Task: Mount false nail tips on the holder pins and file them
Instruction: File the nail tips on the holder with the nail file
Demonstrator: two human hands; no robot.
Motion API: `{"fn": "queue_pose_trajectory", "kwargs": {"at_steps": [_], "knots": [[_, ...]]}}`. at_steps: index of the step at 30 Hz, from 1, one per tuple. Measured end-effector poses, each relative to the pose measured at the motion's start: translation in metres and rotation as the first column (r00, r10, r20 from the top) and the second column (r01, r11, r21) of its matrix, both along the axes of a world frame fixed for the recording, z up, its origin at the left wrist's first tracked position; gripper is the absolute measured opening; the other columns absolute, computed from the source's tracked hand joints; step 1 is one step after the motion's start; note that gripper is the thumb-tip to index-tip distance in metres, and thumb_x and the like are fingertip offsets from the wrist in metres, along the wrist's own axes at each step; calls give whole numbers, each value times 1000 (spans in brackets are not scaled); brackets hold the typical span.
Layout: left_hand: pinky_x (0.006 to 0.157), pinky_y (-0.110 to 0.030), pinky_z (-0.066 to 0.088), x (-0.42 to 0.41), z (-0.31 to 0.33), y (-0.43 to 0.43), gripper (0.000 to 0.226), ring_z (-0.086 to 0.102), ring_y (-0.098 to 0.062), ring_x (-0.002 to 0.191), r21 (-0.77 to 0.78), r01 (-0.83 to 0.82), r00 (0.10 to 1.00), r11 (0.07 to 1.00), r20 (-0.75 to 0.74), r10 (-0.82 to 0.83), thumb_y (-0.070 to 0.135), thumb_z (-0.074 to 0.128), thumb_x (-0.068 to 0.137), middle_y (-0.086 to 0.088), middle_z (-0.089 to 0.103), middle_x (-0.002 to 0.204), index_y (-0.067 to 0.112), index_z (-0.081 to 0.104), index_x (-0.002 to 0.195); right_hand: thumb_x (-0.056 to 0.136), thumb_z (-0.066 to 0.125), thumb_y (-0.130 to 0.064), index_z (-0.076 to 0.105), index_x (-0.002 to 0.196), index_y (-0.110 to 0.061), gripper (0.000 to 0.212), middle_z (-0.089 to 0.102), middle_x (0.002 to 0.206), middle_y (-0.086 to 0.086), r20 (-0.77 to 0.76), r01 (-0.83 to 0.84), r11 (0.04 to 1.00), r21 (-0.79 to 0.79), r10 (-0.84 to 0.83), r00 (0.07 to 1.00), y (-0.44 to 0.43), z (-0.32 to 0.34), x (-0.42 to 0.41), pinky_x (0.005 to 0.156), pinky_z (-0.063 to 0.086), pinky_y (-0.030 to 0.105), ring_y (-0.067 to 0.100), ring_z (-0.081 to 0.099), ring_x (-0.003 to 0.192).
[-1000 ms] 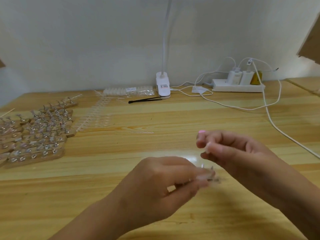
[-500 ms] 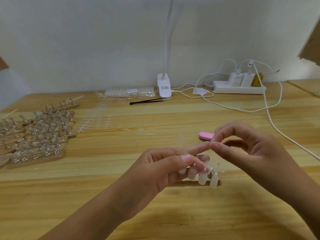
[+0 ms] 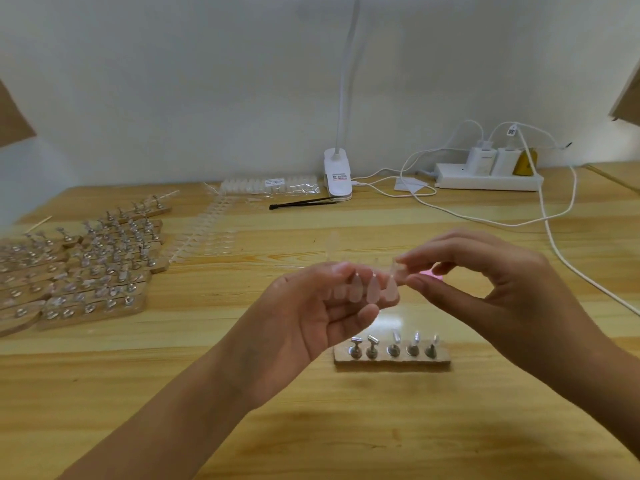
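Pinching the end of a strip of clear nail tips [image 3: 374, 291] between thumb and forefinger, a person's right hand [image 3: 485, 282] hovers above a wooden table [image 3: 346, 427], its other fingers loosely curled. The left hand [image 3: 311, 317], palm up, grips the strip's other end between thumb and curled fingers, the tips hanging down. Just below, a holder [image 3: 391, 357] with five bare metal pins stands on the table; rows of other holders [image 3: 86, 271] lie well apart at left.
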State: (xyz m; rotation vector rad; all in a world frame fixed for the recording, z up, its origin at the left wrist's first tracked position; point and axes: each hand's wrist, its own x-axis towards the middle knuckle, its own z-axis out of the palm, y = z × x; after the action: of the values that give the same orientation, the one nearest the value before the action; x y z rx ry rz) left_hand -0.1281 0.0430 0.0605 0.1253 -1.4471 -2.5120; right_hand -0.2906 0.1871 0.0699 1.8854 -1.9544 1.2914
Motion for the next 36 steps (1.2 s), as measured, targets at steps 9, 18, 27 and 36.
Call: {"fn": "queue_pose_trajectory", "kwargs": {"at_steps": [9, 18, 27, 36], "knots": [[65, -22, 57, 1, 2, -14, 18, 73, -21, 82, 104, -98, 993, 990, 70, 91, 25, 70, 72, -28, 63, 121, 11, 77, 80, 83, 66, -34, 73, 103, -25, 22, 71, 94, -12, -34, -138, 986, 92, 142, 989, -19, 11, -12, 78, 50, 17, 6, 66, 88], [60, -18, 55, 0, -4, -18, 20, 71, -16, 74, 14, -70, 984, 997, 164, 67, 32, 69, 74, -20, 69, 107, 16, 77, 82, 86, 72, -35, 74, 102, -28, 17, 71, 97, -14, 123, -223, 968, 113, 209, 970, -16, -11, -18, 81, 52, 21, 14, 69, 91], [47, -12, 49, -1, -7, -25, 8, 65, -7, 58, 10, -123, 962, 992, 249, 117, 24, 72, 78, -13, 75, 101, 19, 79, 77, 84, 68, -36, 74, 100, -23, 21, 72, 95, -12, 166, -265, 957, 117, 244, 955, -15, -16, -20, 82, 50, 18, 14, 69, 92], [44, -14, 47, -2, -8, -31, 12, 59, -5, 53, 180, -324, 926, 929, 261, 272, 25, 70, 73, -4, 75, 90, 18, 80, 74, 90, 68, -35, 74, 101, -24, 18, 67, 97, -15, -34, -274, 898, 344, 304, 952, -18, -33, -18, 86, 49, 27, 1, 64, 94]]}}
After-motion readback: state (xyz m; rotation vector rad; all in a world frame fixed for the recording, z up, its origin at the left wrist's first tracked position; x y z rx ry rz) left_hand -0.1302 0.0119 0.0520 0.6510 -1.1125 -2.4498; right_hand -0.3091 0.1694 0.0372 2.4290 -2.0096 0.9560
